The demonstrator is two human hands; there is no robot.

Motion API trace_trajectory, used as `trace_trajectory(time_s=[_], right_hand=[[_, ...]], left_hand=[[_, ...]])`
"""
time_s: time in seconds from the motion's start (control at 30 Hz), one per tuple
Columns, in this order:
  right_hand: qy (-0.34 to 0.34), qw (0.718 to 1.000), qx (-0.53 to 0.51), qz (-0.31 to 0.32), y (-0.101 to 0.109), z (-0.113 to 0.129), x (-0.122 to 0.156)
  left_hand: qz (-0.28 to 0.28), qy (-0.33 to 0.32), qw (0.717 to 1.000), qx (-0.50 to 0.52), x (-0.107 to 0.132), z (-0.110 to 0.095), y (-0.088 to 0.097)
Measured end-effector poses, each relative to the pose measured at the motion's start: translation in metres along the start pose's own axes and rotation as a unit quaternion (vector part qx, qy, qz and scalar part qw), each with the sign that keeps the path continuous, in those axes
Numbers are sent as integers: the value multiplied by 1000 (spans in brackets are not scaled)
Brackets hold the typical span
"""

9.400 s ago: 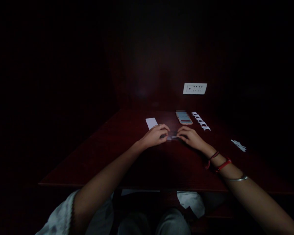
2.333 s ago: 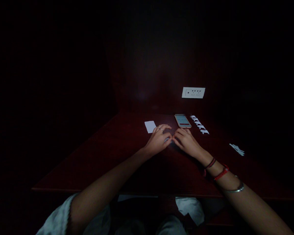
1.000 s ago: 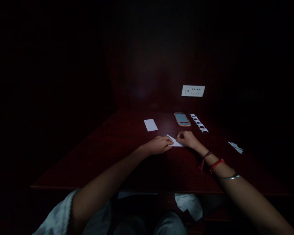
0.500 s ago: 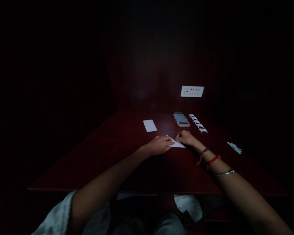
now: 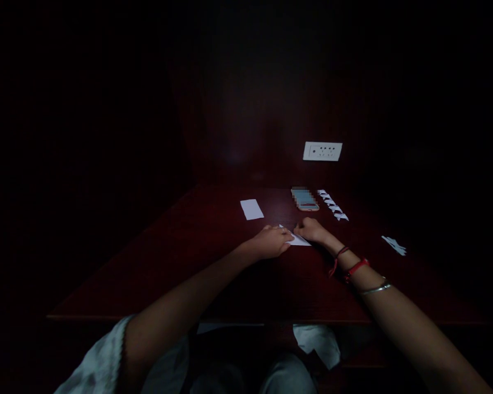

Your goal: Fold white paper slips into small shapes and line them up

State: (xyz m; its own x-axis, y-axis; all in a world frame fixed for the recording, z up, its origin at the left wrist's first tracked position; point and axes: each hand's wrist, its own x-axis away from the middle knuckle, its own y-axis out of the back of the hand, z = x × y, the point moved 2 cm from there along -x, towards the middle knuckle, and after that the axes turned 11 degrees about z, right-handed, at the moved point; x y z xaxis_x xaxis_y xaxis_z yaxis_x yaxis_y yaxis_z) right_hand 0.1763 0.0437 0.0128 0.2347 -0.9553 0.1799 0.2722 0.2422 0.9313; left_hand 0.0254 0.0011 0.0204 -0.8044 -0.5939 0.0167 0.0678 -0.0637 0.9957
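Left hand [image 5: 271,242]: yours lies loosely spread, holding the paper down.
Right hand [image 5: 311,230]: your fingers curl at its slanted edge; whether they pinch it, you cannot tell.
Triangular white paper [image 5: 299,241]: beneath both hands, on the bench [image 5: 168,268].
Crease: likely being pressed; calls for steady left pressure, firm right fingertips.
Beyond: rectangular sheet [image 5: 252,209], smartphone [image 5: 308,206].

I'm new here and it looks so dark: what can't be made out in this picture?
Part of the white paper at the hands: head view, covered by the left hand.
Whether the right hand grips it: head view, too small and dim.
Phone screen contents: head view, blurred into blocks.
Left sleeve: head view, cut off by the bottom edge.
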Motion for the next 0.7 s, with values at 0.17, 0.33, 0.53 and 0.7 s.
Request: trace_trajectory(time_s=[0.17,0.33,0.53,0.7], right_hand=[[-13,1000,-13,-4,-1,0,0],[14,999,-28,-12,3,1,5],[71,995,-70,5,6,-4,10],[68,996,-62,7,4,-4,8]], left_hand=[[-1,3,1000,4,-1,0,0],[-1,1,1000,11,-1,2,-1],[5,0,1000,12,1,2,-2],[7,-1,1000,17,0,0,1]])
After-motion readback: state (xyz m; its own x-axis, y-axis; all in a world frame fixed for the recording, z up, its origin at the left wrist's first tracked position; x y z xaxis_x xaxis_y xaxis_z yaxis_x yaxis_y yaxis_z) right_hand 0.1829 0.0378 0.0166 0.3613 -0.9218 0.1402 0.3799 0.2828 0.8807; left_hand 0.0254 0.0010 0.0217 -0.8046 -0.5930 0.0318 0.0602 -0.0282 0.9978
